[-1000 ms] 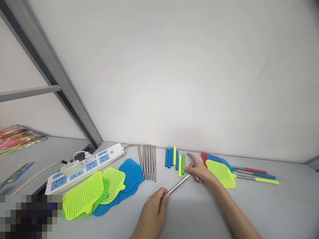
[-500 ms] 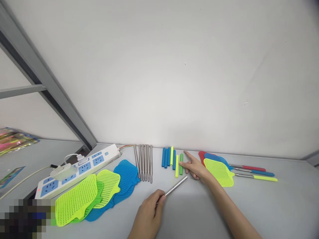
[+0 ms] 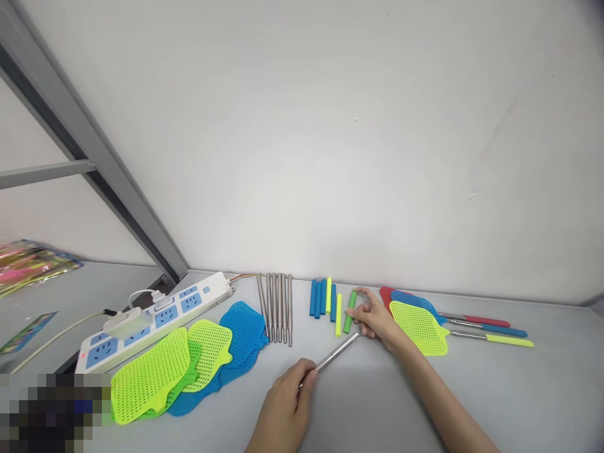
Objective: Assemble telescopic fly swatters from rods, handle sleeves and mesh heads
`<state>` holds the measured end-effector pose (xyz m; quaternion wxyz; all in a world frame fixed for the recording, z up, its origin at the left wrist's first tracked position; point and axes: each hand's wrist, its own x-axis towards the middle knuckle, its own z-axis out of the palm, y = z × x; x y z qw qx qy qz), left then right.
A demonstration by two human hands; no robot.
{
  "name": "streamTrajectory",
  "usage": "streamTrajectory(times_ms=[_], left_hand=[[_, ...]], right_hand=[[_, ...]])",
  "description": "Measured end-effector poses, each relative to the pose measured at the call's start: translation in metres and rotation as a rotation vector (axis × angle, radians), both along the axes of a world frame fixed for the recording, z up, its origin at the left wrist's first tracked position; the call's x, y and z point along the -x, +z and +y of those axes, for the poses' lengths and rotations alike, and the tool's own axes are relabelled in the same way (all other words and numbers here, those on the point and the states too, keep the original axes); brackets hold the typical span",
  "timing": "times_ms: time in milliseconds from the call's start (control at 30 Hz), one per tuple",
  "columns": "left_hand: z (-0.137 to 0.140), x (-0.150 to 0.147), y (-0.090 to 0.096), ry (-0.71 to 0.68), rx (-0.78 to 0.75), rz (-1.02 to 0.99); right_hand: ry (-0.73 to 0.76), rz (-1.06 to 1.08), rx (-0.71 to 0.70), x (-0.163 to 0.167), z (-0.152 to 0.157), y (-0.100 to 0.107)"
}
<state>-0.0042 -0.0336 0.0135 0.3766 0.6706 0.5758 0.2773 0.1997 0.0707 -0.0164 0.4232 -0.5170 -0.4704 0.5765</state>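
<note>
My left hand (image 3: 285, 402) is closed round a silver metal rod (image 3: 336, 353), which slants up and to the right out of its grip. The thumb and fingers of my right hand (image 3: 372, 318) close on a green tube (image 3: 350, 311), slightly tilted on the table. Just left of it lie a yellow tube (image 3: 338, 316), another yellow tube (image 3: 329, 296) and several blue tubes (image 3: 318, 299). Several more metal rods (image 3: 279, 308) lie side by side farther left. To the right of my right hand, assembled fly swatters (image 3: 419, 328) overlap, their red, blue and yellow handles pointing right.
Loose yellow, green and blue swatter heads (image 3: 151, 377) overlap at the left, against a white power strip (image 3: 155, 321) with plugs and cords. A grey metal frame (image 3: 108, 170) rises at the left, with colourful packages (image 3: 35, 267) beyond it. A pale wall (image 3: 330, 157) stands behind the table.
My right index finger, stretched out before, has bent in to the top of the green tube, which now tilts. My left hand still holds the metal rod. The view has shifted slightly.
</note>
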Motion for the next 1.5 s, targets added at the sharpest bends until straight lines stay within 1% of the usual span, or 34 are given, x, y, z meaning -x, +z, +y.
streamTrajectory(times_ms=[133, 300, 533, 733, 967, 1167, 1500], left_hand=[[-0.001, 0.002, 0.005, -0.039, 0.034, -0.007], [-0.002, 0.001, 0.001, 0.018, 0.017, -0.036], [0.0, 0.002, -0.004, 0.092, 0.013, -0.092], [-0.001, 0.001, -0.003, 0.1, 0.018, -0.114], [-0.001, 0.0, -0.004, 0.088, 0.014, -0.089], [-0.001, 0.0, -0.007, 0.096, 0.0, -0.068], [-0.001, 0.0, -0.006, 0.076, -0.016, -0.052]], right_hand=[[-0.019, 0.161, -0.078, -0.003, -0.005, 0.0], [-0.077, 0.314, -0.017, -0.008, -0.007, 0.004], [-0.154, 0.403, -0.029, -0.017, -0.006, 0.009], [-0.166, 0.422, -0.034, -0.016, -0.006, 0.01], [-0.145, 0.391, -0.031, -0.014, -0.006, 0.006], [-0.158, 0.385, -0.035, -0.014, -0.006, 0.006], [-0.144, 0.415, -0.016, -0.013, -0.006, 0.005]])
